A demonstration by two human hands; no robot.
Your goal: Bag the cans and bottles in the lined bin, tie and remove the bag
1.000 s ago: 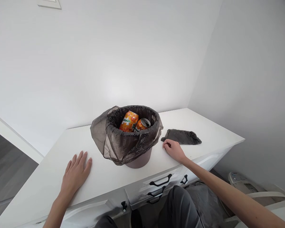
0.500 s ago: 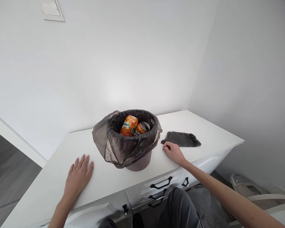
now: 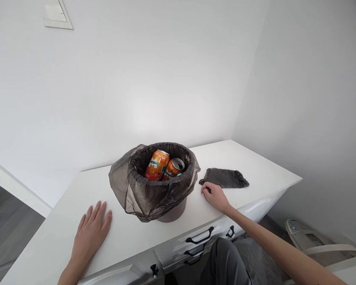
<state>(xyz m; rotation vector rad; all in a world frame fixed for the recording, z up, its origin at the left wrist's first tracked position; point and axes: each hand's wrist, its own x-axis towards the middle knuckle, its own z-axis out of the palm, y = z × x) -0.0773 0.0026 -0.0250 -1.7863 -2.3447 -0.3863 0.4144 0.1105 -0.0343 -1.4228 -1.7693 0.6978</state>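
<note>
Head view: both hands rest on a white desk [image 3: 255, 166], holding nothing. The left hand [image 3: 90, 231] lies flat, fingers spread, left of a small bin [image 3: 173, 211] lined with a grey liner bag [image 3: 142, 194], with two orange cans [image 3: 156, 164] inside. The right hand [image 3: 215, 194], loosely curled, sits just beside a folded grey bag [image 3: 224, 178]. Grasping it would need only a short forward reach.

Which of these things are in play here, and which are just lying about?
In play: left hand flat on the tabletop; right hand beside the folded grey bag; lined bin holding two orange cans.
Lying about: wall plate; drawer handles; grey device on the floor.
</note>
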